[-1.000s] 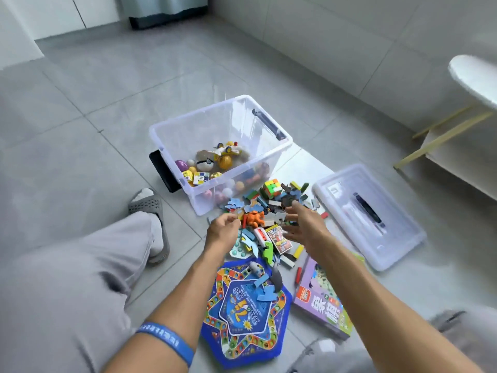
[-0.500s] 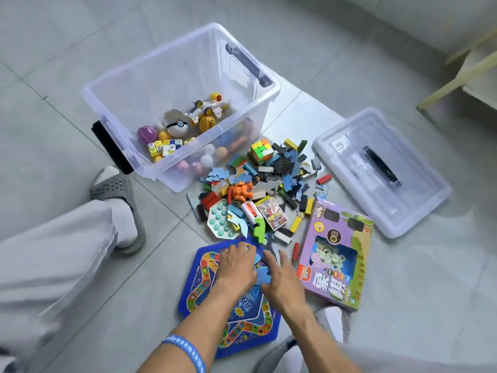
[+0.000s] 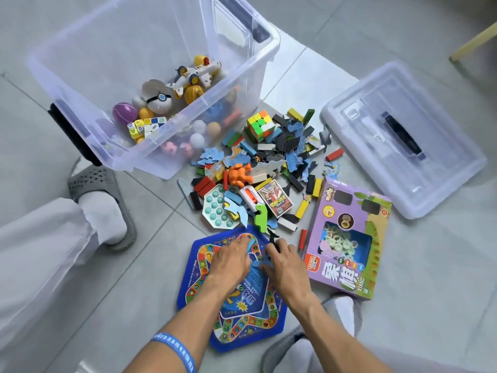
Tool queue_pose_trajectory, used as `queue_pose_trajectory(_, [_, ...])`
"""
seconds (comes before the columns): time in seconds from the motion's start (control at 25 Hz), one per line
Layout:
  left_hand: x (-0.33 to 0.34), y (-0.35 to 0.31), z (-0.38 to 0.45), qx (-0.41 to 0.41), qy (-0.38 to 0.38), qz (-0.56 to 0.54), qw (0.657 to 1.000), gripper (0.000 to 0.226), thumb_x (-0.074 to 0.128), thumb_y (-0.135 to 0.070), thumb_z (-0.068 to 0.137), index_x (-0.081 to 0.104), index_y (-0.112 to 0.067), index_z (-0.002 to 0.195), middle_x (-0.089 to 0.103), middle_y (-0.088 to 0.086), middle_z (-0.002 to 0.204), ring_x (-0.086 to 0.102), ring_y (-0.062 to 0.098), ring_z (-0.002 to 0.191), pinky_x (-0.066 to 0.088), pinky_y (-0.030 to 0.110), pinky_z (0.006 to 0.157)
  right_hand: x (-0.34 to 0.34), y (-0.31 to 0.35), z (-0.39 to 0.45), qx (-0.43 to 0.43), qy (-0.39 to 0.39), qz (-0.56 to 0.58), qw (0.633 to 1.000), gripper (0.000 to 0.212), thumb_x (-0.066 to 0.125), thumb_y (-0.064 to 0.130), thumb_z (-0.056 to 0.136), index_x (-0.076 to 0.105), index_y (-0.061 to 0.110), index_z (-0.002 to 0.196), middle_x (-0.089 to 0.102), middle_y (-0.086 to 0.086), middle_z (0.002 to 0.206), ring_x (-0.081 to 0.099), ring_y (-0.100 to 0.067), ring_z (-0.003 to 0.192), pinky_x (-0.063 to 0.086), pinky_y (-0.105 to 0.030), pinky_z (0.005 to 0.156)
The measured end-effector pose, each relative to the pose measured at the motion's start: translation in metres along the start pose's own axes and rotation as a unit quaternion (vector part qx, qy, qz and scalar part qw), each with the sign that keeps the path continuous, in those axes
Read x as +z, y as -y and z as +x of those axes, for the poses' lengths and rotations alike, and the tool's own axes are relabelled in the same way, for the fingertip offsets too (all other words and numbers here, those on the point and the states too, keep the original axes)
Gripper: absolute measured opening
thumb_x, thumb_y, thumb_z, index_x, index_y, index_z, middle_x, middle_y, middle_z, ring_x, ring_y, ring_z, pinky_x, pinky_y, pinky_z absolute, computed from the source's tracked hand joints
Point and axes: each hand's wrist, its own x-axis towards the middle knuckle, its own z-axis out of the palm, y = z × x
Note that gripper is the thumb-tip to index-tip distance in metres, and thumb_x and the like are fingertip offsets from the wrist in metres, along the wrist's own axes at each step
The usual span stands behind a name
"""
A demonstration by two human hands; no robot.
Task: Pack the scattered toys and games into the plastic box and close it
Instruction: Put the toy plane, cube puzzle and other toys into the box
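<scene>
Both the left hand and right hand press curled fingers on flat puzzle pieces atop the glossy hexagonal board.

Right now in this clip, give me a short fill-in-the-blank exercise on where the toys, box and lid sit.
1. Both hands, the left hand and the right hand, rest on the ____ game board.
2. The lid lies on the floor, so the plastic box is ____.
3. The toy plane lies ____ the plastic box.
4. The colour cube sits on the floor pile, ____ the box.

Missing words: blue; open; inside; outside
</scene>
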Motion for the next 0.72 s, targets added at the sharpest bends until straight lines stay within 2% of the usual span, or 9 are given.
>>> queue_pose_trajectory(0.08, [0.002,-0.001,-0.002,-0.008,-0.012,-0.038,0.999,0.016,0.049,-0.021,0.096,0.046,-0.014,0.11,0.065,0.01,0.099,0.064,0.031,0.091,0.05,0.039,0.073,0.003,0.007,-0.004,-0.003,-0.021,-0.019,1.0,0.039,0.081,0.018,0.07,0.054,0.018,0.099,0.053,-0.004,0.095,0.051,-0.026,0.075,0.047,-0.037,0.052])
queue_pose_trajectory(0.16, [0.003,0.002,-0.002,-0.038,-0.008,-0.094,0.995,0.02,0.052,-0.023,0.096,0.051,-0.015,0.114,0.067,0.01,0.102,0.064,0.028,0.092,0.049,0.035,0.075,0.003,0.012,-0.005,-0.008,-0.019,-0.025,0.999,0.044,0.082,0.015,0.066,0.056,0.018,0.102,0.055,-0.005,0.094,0.052,-0.026,0.074,0.047,-0.037,0.052])
queue_pose_trajectory(0.24, [0.001,0.005,-0.004,-0.093,0.021,-0.185,0.978,0.03,0.055,-0.024,0.094,0.052,-0.017,0.124,0.065,0.008,0.11,0.064,0.025,0.092,0.052,0.035,0.078,-0.002,0.008,-0.003,0.008,0.0,-0.013,1.0,0.049,0.082,0.021,0.069,0.055,0.019,0.11,0.055,-0.003,0.098,0.053,-0.025,0.08,0.05,-0.035,0.058])
queue_pose_trajectory(0.32, [-0.001,0.005,-0.009,-0.136,0.047,-0.296,0.944,0.031,0.052,-0.024,0.095,0.051,-0.022,0.126,0.063,0.004,0.11,0.068,0.02,0.084,0.055,0.033,0.071,-0.007,-0.003,0.0,0.024,0.041,0.008,0.999,0.048,0.077,0.034,0.077,0.05,0.023,0.115,0.054,-0.001,0.103,0.052,-0.023,0.088,0.048,-0.035,0.071])
queue_pose_trajectory(0.4, [-0.007,0.0,-0.016,-0.153,0.059,-0.359,0.919,0.015,0.046,-0.027,0.099,0.053,-0.021,0.11,0.064,0.003,0.099,0.066,0.014,0.07,0.051,0.027,0.061,-0.01,-0.01,0.002,0.047,0.079,0.074,0.993,0.042,0.074,0.039,0.079,0.046,0.025,0.107,0.055,0.001,0.1,0.052,-0.021,0.087,0.046,-0.033,0.072])
queue_pose_trajectory(0.48, [-0.012,-0.003,-0.021,-0.153,0.052,-0.389,0.907,0.021,0.043,-0.036,0.1,0.054,-0.019,0.095,0.064,0.003,0.088,0.062,0.013,0.063,0.047,0.025,0.057,-0.012,-0.009,0.002,0.076,0.086,0.112,0.987,0.037,0.074,0.036,0.078,0.044,0.024,0.097,0.059,0.001,0.094,0.054,-0.021,0.084,0.046,-0.035,0.068])
queue_pose_trajectory(0.56, [-0.016,-0.004,-0.024,-0.158,0.035,-0.411,0.897,0.028,0.045,-0.038,0.1,0.057,-0.016,0.087,0.064,0.002,0.081,0.059,0.014,0.061,0.046,0.024,0.054,-0.011,-0.003,0.0,0.074,0.076,0.116,0.988,0.026,0.069,0.029,0.082,0.046,0.022,0.092,0.063,-0.001,0.089,0.055,-0.022,0.084,0.046,-0.035,0.068])
queue_pose_trajectory(0.64, [-0.021,-0.007,-0.025,-0.17,0.016,-0.421,0.891,0.022,0.045,-0.031,0.1,0.061,-0.016,0.097,0.069,0.002,0.082,0.061,0.012,0.062,0.049,0.022,0.055,-0.018,0.006,0.0,0.105,0.048,0.207,0.971,0.02,0.066,0.021,0.085,0.048,0.023,0.094,0.063,0.002,0.087,0.057,-0.022,0.08,0.047,-0.036,0.067])
queue_pose_trajectory(0.72, [-0.028,-0.009,-0.024,-0.173,0.008,-0.424,0.889,0.017,0.044,-0.02,0.1,0.055,-0.024,0.112,0.071,0.002,0.085,0.064,0.011,0.064,0.048,0.02,0.054,-0.035,0.013,0.012,0.159,-0.007,0.339,0.927,0.035,0.068,0.016,0.088,0.049,0.027,0.115,0.06,0.008,0.096,0.06,-0.017,0.082,0.053,-0.036,0.072])
